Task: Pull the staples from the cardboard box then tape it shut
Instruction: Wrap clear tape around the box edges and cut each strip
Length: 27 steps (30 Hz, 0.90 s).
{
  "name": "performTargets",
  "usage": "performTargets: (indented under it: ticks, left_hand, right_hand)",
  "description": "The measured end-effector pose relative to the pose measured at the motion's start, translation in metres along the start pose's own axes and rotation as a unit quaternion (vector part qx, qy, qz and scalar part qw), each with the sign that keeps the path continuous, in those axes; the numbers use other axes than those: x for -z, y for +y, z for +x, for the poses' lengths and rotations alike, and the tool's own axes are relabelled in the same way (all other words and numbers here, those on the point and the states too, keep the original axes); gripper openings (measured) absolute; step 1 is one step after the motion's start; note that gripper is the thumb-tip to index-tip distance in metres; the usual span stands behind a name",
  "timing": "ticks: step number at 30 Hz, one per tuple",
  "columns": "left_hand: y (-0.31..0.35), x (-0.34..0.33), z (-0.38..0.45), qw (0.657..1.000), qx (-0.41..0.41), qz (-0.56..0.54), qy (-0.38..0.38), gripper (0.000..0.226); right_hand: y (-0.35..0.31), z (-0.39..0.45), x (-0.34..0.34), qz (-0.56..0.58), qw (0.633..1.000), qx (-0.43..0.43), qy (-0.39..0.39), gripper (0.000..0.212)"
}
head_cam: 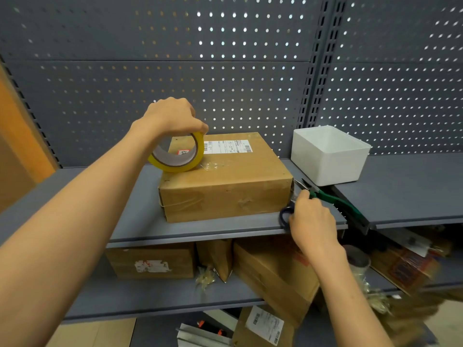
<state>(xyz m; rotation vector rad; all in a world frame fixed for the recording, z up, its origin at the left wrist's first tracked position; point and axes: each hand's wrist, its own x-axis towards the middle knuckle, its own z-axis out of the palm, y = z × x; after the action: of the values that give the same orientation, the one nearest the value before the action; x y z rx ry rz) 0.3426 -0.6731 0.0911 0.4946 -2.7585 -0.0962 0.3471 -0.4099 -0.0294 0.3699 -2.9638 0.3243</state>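
A closed brown cardboard box (233, 179) with a white shipping label lies on the grey shelf (140, 221). My left hand (172, 116) grips a yellowish roll of clear tape (179, 152) from above, standing it upright on the box's top left. Clear tape shows on the box top beside the roll. My right hand (310, 219) is at the box's right front corner, fingers curled around dark-handled scissors (286, 214) that lie on the shelf. Green-handled pliers (333, 199) lie just behind that hand.
A white open bin (328, 156) stands on the shelf to the right of the box. Pegboard forms the back wall. The shelf below holds several cardboard boxes (152, 261) and plastic bags. More packages lie near the floor.
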Motion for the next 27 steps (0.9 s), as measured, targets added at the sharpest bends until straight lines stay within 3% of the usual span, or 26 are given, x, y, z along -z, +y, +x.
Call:
performTargets:
  ticks: [6,10,15,19,27]
  left_hand:
    - [-0.002,-0.001,0.002,1.0,-0.005,-0.008,-0.007,0.053]
    - [-0.002,0.0,0.0,1.0,0.001,-0.007,-0.013,0.059]
    - [-0.002,-0.001,0.001,1.0,-0.001,-0.007,-0.011,0.05]
    - [-0.001,-0.002,0.001,1.0,0.0,-0.004,-0.006,0.04]
    - [-0.002,-0.001,0.001,1.0,0.0,-0.004,-0.003,0.04]
  right_hand:
    - [0.014,-0.001,0.026,0.14,0.979,-0.02,0.15,0.02]
    - [0.011,-0.007,0.046,0.211,0.954,0.028,0.211,0.032]
    - [-0.009,-0.017,0.043,0.247,0.949,0.107,0.163,0.042]
    - [-0.027,-0.028,0.035,0.187,0.961,0.158,0.131,0.066]
    - [-0.036,-0.039,0.04,0.179,0.949,0.233,0.112,0.059]
